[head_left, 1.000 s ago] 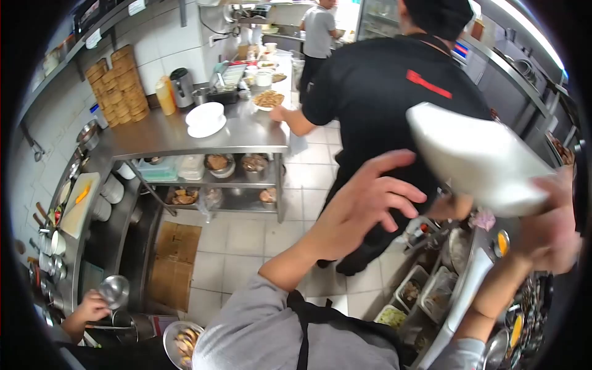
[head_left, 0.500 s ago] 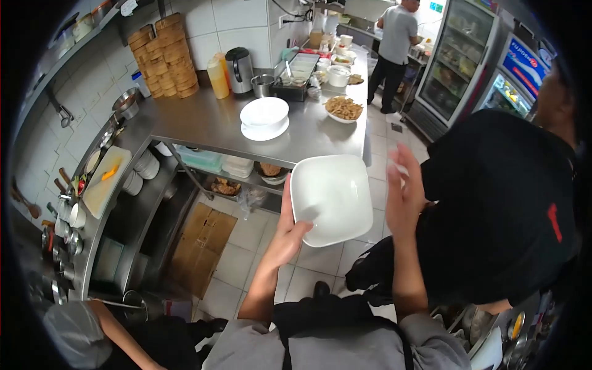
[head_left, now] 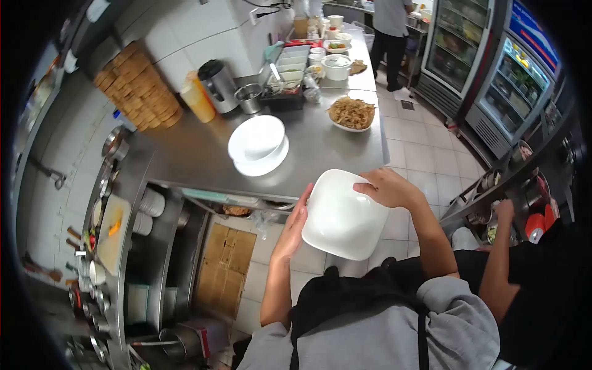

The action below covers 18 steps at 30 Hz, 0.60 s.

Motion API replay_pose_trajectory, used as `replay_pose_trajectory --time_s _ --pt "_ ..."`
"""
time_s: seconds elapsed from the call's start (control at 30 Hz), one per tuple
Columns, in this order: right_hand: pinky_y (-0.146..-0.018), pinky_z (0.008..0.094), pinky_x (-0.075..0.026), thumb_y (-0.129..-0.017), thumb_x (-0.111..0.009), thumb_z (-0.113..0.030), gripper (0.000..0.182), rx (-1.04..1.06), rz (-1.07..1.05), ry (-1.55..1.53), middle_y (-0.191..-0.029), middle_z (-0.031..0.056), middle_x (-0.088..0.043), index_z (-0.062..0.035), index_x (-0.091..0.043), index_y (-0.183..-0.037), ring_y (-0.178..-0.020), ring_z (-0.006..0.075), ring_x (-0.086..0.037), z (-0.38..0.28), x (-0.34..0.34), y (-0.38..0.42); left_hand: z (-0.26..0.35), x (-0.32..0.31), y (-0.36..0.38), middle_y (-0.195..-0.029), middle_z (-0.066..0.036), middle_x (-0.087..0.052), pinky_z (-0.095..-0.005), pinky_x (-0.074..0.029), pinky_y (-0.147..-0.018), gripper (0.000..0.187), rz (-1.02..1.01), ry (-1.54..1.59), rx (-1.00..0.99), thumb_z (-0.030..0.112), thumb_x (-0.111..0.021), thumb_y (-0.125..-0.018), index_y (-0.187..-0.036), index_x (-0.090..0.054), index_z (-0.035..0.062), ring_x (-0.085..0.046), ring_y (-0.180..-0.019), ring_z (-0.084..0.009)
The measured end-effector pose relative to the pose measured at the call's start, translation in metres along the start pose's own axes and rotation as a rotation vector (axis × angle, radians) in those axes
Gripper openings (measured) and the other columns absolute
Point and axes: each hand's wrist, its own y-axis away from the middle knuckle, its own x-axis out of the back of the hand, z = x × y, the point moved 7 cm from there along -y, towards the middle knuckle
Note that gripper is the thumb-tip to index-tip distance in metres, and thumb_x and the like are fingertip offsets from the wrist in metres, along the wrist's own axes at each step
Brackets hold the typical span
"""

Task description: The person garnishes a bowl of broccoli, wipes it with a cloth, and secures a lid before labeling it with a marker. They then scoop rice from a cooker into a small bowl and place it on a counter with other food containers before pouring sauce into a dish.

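My right hand (head_left: pixel 390 187) grips the upper right rim of a square white bowl (head_left: pixel 345 216), its thumb over the inside edge. Along the bowl's left side, my left hand (head_left: pixel 291 229) is open, its fingers straight and close against the rim. The bowl is tilted and held in front of my apron, off the counter's front edge. Beyond it on the steel counter (head_left: pixel 314 145) stand a white round bowl on a plate (head_left: pixel 262 161) and a white dish heaped with brown strips of food (head_left: pixel 351 113).
Bamboo steamers (head_left: pixel 139 86), a sauce bottle (head_left: pixel 197 102), a kettle (head_left: pixel 217 85) and a metal pot (head_left: pixel 249 97) line the wall. A cutting board (head_left: pixel 115 234) lies left. A person in black (head_left: pixel 524 290) works close on my right; another person (head_left: pixel 388 43) stands by the fridge (head_left: pixel 456 46).
My right hand has come in from the right and taken hold of the bowl. My left thumb has come off the bowl's inside. The person in black has moved lower right, and my view has turned.
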Motion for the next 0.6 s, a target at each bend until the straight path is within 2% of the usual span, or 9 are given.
replay_pose_trajectory --time_s 0.03,0.1,0.17,0.27,0.37,0.43,0.5,0.57,0.6 --pt "-0.065 0.0438 -0.042 -0.088 -0.049 -0.032 0.037 -0.023 0.042 0.011 -0.069 0.0193 -0.059 0.0011 -0.058 -0.073 -0.071 0.0376 -0.056 0.014 0.006 -0.003 -0.013 -0.004 -0.011 -0.138 -0.013 -0.033 -0.0350 -0.026 -0.105 0.061 -0.023 0.008 0.008 0.044 -0.036 -0.094 -0.140 -0.022 0.0067 -0.031 -0.129 -0.0236" --pt "-0.065 0.0434 -0.042 -0.087 -0.049 -0.033 0.039 -0.150 0.083 -0.030 -0.068 0.0194 -0.059 0.0012 -0.058 -0.073 -0.069 0.0374 -0.056 0.048 0.014 -0.003 -0.058 -0.009 -0.028 -0.132 -0.012 -0.040 -0.0344 -0.041 -0.094 0.059 -0.028 0.288 0.279 0.043 -0.039 -0.093 -0.137 -0.026 0.0058 -0.044 -0.119 -0.0224" --pt "-0.065 0.0430 -0.042 -0.087 -0.049 -0.034 0.040 -0.272 0.123 -0.085 -0.067 0.0195 -0.059 0.0013 -0.058 -0.072 -0.068 0.0373 -0.056 0.082 0.014 0.002 -0.079 -0.033 -0.046 -0.121 -0.012 -0.051 -0.0349 -0.045 -0.088 0.051 -0.027 0.244 0.366 0.039 -0.038 -0.094 -0.130 -0.035 0.0013 -0.055 -0.104 -0.0209" --pt "-0.067 0.0417 -0.043 -0.088 -0.047 -0.039 0.044 -0.408 0.149 -0.074 -0.067 0.0194 -0.060 0.0009 -0.060 -0.073 -0.067 0.0371 -0.057 0.137 0.020 0.010 -0.091 -0.061 -0.086 -0.117 -0.013 -0.052 -0.0347 -0.045 -0.088 0.049 -0.002 0.266 0.439 0.037 -0.039 -0.095 -0.127 -0.037 -0.0007 -0.054 -0.105 -0.0203" --pt "-0.059 0.0363 -0.046 -0.088 -0.046 -0.043 0.048 -0.625 0.161 -0.216 -0.066 0.0149 -0.062 -0.0006 -0.061 -0.072 -0.061 0.0273 -0.059 0.211 0.049 0.014 -0.111 -0.088 -0.133 -0.112 -0.012 -0.054 -0.0324 -0.047 -0.083 0.054 -0.009 0.271 0.395 0.040 -0.040 -0.094 -0.130 -0.033 -0.0004 -0.052 -0.104 -0.0180" --pt "-0.049 0.0287 -0.045 -0.089 -0.046 -0.043 0.045 -0.655 0.166 -0.703 -0.064 0.0095 -0.062 -0.0029 -0.064 -0.079 -0.057 0.0148 -0.057 0.276 0.077 -0.004 -0.127 -0.103 -0.169 -0.112 -0.012 -0.054 -0.0320 -0.043 -0.087 0.053 0.007 0.202 0.330 0.040 -0.038 -0.095 -0.129 -0.034 -0.0011 -0.050 -0.106 -0.0184" --pt "-0.041 0.0223 -0.040 -0.088 -0.049 -0.039 0.037 -0.567 0.328 -0.484 -0.070 0.0076 -0.063 -0.0040 -0.063 -0.089 -0.053 0.0072 -0.052 0.335 0.120 -0.042 -0.138 -0.118 -0.212 -0.112 -0.012 -0.054 -0.0315 -0.038 -0.092 0.053 0.032 0.132 0.254 0.039 -0.036 -0.095 -0.129 -0.035 -0.0018 -0.049 -0.107 -0.0187" --pt "-0.062 0.0309 -0.047 -0.087 -0.053 -0.032 0.034 -0.476 0.269 -0.312 -0.082 0.0118 -0.063 -0.0067 -0.057 -0.109 -0.069 0.0206 -0.058 0.387 0.142 -0.093 -0.143 -0.140 -0.247 -0.117 -0.014 -0.050 -0.0318 -0.030 -0.098 0.051 0.058 0.121 0.255 0.038 -0.031 -0.097 -0.128 -0.036 -0.0022 -0.044 -0.112 -0.0207" --pt "-0.072 0.0346 -0.048 -0.086 -0.054 -0.030 0.036 -0.350 0.286 -0.193 -0.090 0.0144 -0.062 -0.0089 -0.055 -0.115 -0.079 0.0268 -0.059 0.421 0.156 -0.134 -0.135 -0.146 -0.271 -0.122 -0.015 -0.046 -0.0329 -0.029 -0.099 0.050 0.159 -0.080 0.208 0.036 -0.029 -0.097 -0.129 -0.034 -0.0018 -0.040 -0.116 -0.0223"
